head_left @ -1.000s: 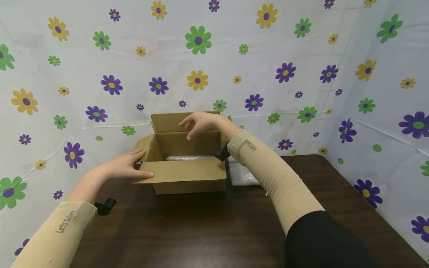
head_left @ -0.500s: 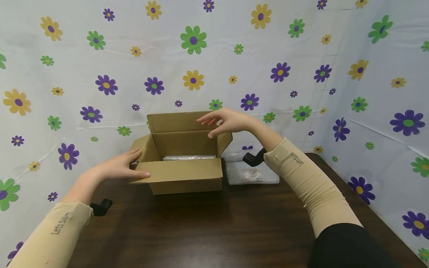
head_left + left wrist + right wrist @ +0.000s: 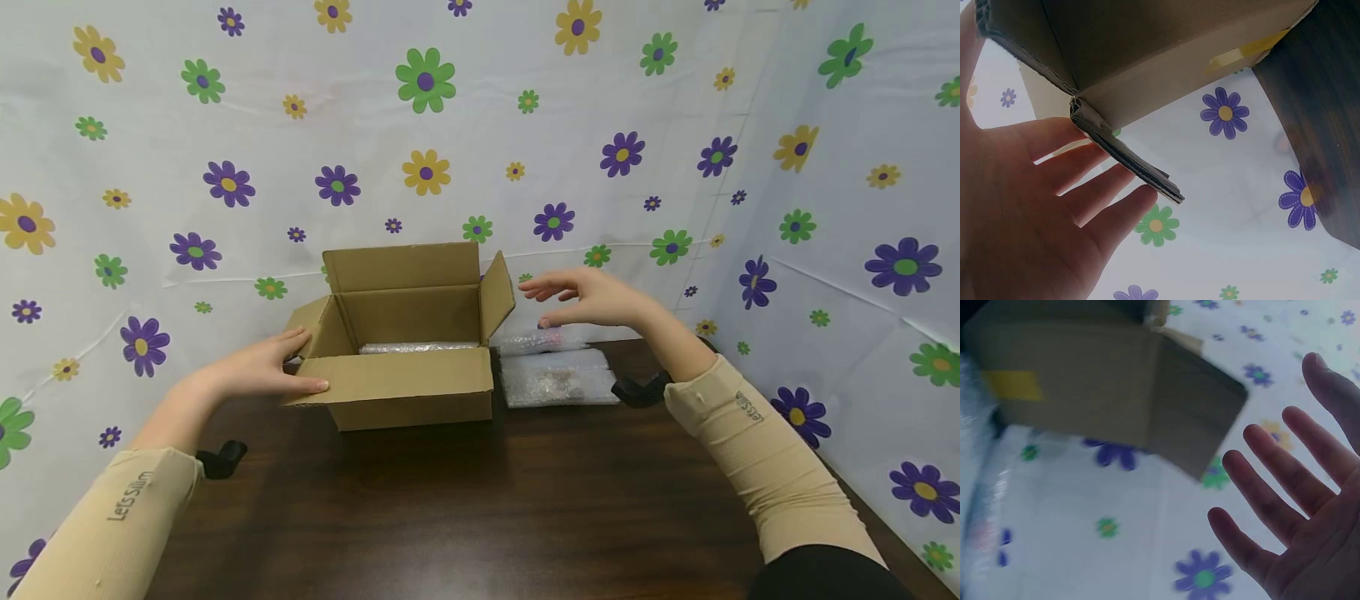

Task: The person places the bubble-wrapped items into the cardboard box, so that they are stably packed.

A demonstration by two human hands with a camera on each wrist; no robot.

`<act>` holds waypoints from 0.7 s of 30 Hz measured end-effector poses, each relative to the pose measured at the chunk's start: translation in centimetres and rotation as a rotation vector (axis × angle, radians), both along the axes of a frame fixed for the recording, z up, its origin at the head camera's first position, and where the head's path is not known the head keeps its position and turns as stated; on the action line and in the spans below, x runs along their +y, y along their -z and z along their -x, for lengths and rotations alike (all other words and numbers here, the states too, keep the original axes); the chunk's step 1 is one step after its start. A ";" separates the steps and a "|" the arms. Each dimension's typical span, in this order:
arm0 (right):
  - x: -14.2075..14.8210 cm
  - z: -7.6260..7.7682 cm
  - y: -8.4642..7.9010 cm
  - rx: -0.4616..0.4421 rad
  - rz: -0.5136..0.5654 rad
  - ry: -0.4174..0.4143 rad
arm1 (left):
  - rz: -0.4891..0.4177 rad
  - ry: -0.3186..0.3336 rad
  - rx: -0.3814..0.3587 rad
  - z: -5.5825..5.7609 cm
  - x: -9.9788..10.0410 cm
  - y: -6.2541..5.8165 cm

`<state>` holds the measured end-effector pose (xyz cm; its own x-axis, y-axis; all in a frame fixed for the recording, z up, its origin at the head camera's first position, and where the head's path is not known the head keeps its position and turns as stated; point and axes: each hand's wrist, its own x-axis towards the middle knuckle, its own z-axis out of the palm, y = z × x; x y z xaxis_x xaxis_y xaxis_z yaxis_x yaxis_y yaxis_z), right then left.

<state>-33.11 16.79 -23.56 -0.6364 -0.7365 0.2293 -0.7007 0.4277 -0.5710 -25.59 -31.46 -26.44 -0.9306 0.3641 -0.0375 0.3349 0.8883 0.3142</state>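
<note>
My right hand (image 3: 596, 300) is hovering, fingers spread wide and holding nothing, above and behind the flat bubble-wrapped pack (image 3: 558, 387), which is lying on the table (image 3: 450, 500) just right of the carton (image 3: 416, 412), its long axis running left to right. I am judging this hand the nearer, since my left hand (image 3: 251, 371) is resting at the carton's near left corner, thumb on the front flap (image 3: 408, 375), straight fingers touching the left flap (image 3: 307, 321).

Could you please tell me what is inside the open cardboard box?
Inside the cardboard box, a shiny strip of what looks like bubble wrap shows above the front flap. Anything lower is hidden, so what it wraps, if anything, cannot be seen.
</note>
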 end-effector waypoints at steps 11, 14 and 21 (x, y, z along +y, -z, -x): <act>3.0 3.2 9.2 -0.101 -0.061 0.075 | -0.018 0.001 -0.003 0.2 -0.2 0.3; 3.4 3.6 11.4 -0.092 -0.086 0.101 | -0.016 0.001 0.000 0.2 -0.3 0.3; 3.8 3.8 15.0 -0.028 -0.159 0.181 | -0.023 0.005 0.014 0.1 -0.3 0.4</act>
<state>-36.93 20.61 -38.58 -0.7661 -0.6350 0.0998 -0.5890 0.6312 -0.5046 -25.72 -31.73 -26.80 -0.9291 0.3696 -0.0163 0.3440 0.8793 0.3294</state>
